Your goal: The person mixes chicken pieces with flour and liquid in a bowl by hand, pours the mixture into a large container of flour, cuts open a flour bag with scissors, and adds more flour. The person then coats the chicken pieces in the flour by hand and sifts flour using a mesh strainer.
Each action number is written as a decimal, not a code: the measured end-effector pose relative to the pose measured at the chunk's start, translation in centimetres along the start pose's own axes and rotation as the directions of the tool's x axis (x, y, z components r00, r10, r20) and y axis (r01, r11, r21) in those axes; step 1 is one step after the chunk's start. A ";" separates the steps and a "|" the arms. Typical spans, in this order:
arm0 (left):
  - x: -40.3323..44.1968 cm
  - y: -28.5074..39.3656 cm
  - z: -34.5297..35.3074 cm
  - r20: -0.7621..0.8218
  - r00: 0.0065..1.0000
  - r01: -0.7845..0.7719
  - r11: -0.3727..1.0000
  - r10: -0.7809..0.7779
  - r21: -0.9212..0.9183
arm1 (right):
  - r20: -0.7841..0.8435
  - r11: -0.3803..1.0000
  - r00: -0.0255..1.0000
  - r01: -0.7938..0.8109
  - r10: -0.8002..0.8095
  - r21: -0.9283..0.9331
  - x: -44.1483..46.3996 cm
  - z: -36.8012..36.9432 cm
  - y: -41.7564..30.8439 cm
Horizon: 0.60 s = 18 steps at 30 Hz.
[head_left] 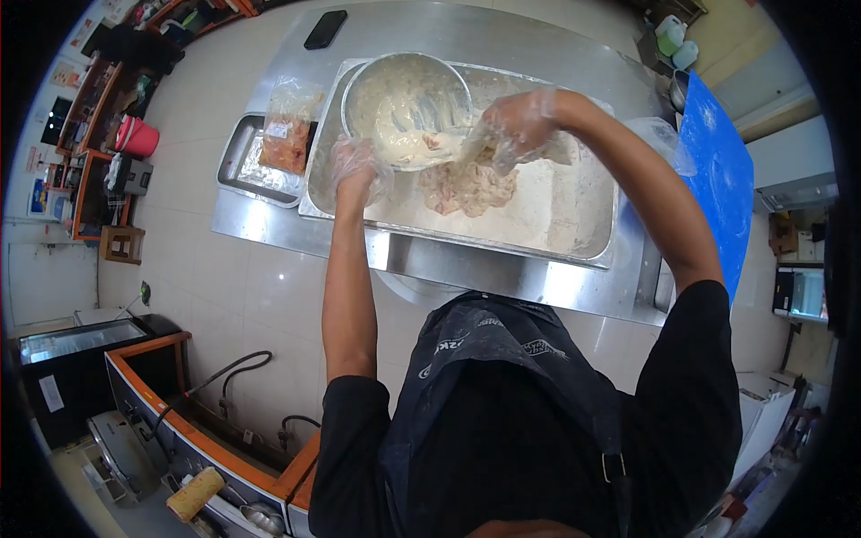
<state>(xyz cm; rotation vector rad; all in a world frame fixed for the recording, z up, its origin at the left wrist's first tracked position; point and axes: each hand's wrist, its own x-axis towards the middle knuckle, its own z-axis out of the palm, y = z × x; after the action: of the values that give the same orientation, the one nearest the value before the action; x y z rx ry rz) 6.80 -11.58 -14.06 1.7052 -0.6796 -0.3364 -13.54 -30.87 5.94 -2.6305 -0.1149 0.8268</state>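
Observation:
My left hand (359, 170), in a clear plastic glove, grips the left rim of a metal bowl (408, 99). The bowl is tilted over a large rectangular metal tray (457, 240), and pale, thick batter coats its inside. Below the bowl's lower edge, a heap of batter-coated pieces, apparently meat (471, 186), lies on white flour (552, 206) in the tray. My right hand (516, 130), gloved too and smeared with batter, is at the bowl's right edge above the heap. Its fingers are curled downward; what they hold is hidden.
Left of the large tray, a smaller metal tray (240, 170) holds a plastic bag of orange-red food (285, 143). A black phone (326, 30) lies at the steel table's far edge. A blue board or sheet (717, 179) stands on the right, near a clear plastic bag (659, 139).

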 end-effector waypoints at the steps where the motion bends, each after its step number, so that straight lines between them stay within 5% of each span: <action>1: -0.3 0.5 -0.1 -0.024 0.999 0.031 0.999 -0.030 0.013 | -0.020 0.999 0.999 0.028 -0.027 0.027 -1.4 -0.8 -0.7; 3: -1.7 4.5 -0.1 -0.047 0.992 0.121 0.992 -0.120 0.036 | -0.120 0.994 0.987 0.106 -0.103 0.011 -4.5 -2.6 -2.3; 5: -1.7 3.8 -0.5 0.042 0.999 -0.025 0.970 0.016 0.241 | -0.269 0.979 0.942 0.182 -0.201 -0.095 -7.2 -4.2 -3.2; 7: -1.6 3.7 -0.2 0.071 0.996 -0.063 0.953 0.044 0.295 | -0.297 0.846 0.952 0.221 -0.078 0.485 -5.5 -2.7 -1.4; 10: -2.2 7.1 0.6 0.067 0.998 -0.010 0.947 -0.013 0.322 | -0.371 0.906 0.924 0.073 0.096 0.416 1.1 0.8 1.5; 11: -2.2 7.5 0.8 0.109 0.994 -0.046 0.909 0.001 0.415 | -0.444 0.995 0.891 -0.101 0.095 0.011 3.1 1.6 2.5; 13: -2.1 7.7 1.6 0.118 0.993 -0.030 0.876 -0.030 0.482 | -0.530 0.997 0.846 -0.071 0.064 0.006 6.0 2.1 2.9; 16: -2.4 7.6 2.6 0.047 0.993 0.080 0.908 -0.109 0.410 | -0.386 0.979 0.913 -0.181 0.131 -0.094 9.1 3.5 2.9; 18: -3.0 8.6 2.8 0.038 0.995 0.076 0.933 -0.096 0.352 | -0.343 0.999 0.938 -0.049 0.047 0.004 10.4 4.3 2.6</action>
<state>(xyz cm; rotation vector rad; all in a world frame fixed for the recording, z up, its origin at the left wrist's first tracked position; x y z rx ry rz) 0.68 -12.99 -6.92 2.0765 -0.7383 -0.3387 -7.45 -29.90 -3.88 -2.7455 0.0417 0.3695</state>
